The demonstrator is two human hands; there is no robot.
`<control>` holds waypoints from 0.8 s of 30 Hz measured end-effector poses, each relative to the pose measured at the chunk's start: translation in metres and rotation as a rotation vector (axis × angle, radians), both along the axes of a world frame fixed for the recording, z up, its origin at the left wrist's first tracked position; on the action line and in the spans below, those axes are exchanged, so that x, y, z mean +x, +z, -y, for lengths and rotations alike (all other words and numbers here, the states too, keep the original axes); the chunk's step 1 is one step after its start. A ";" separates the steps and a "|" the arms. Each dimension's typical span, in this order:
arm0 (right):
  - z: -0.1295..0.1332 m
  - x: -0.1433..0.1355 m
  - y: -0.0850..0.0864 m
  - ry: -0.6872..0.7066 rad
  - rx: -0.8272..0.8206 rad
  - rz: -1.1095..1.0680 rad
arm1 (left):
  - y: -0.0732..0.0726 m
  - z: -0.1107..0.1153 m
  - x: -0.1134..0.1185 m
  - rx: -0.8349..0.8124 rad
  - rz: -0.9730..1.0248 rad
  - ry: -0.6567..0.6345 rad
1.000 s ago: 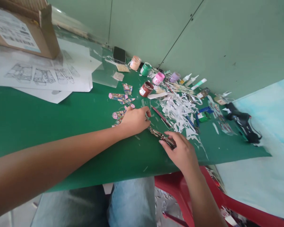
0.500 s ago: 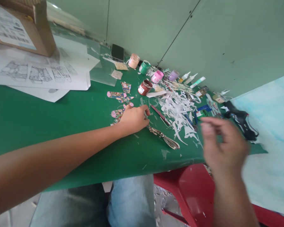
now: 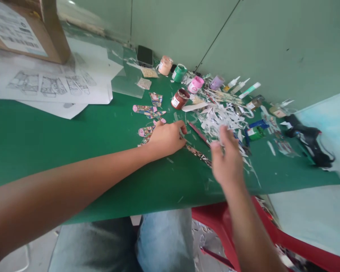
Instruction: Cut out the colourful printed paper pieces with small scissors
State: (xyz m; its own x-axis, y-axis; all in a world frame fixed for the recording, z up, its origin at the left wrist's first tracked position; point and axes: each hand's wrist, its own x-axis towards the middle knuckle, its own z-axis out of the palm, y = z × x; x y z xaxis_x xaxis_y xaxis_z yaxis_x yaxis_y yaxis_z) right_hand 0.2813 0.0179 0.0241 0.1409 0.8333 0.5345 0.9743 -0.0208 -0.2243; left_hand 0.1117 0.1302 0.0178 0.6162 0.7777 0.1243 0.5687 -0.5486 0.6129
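My left hand [image 3: 166,138] rests on the green tabletop, its fingers curled down. What lies under the fingertips, if anything, is hidden. Just right of them is a slim metal hand tool [image 3: 198,155], partly covered by my right hand. That right hand [image 3: 228,160] is above the table, slightly blurred, with thumb and fingers apart and nothing visible in them. Small patterned cut-outs with pink ends, one of them a long cut-out [image 3: 144,110], lie beyond and beside my left hand. A dark red pen-like tool [image 3: 198,133] lies between my hands and a heap of white paper scraps [image 3: 219,117].
An open dark red paint jar [image 3: 180,99] stands behind my left hand, with green [image 3: 179,73] and pink [image 3: 196,84] jars beyond. Printed sheets [image 3: 97,94] and a cardboard box [image 3: 56,45] are at left. A black strapped object [image 3: 311,141] lies far right. A red chair [image 3: 215,219] stands below the table edge.
My right hand has swung left, from the right side of the table to beside the metal tool, now partly covering it. My left hand stays in place; the view has shifted slightly.
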 end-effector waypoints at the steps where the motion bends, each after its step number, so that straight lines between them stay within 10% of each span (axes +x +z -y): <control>1: -0.001 0.002 -0.004 -0.016 0.013 -0.018 | 0.000 0.000 0.000 -0.004 0.005 -0.001; 8: 0.016 0.003 -0.016 0.195 -0.029 0.091 | 0.000 -0.001 -0.001 0.023 0.020 -0.033; 16: 0.014 -0.008 -0.029 0.135 0.013 -0.019 | 0.020 0.007 -0.011 0.624 -0.089 -0.406; 24: 0.016 -0.010 -0.030 0.194 0.042 -0.069 | 0.014 -0.001 -0.012 0.624 -0.139 -0.394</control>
State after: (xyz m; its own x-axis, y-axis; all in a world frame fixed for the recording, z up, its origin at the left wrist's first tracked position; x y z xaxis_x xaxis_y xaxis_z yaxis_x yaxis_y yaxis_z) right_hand 0.2716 0.0019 -0.0060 0.0173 0.8256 0.5640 0.9412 0.1769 -0.2877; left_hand 0.0996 0.1316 0.0318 0.8767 0.3070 0.3704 0.3081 -0.9496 0.0579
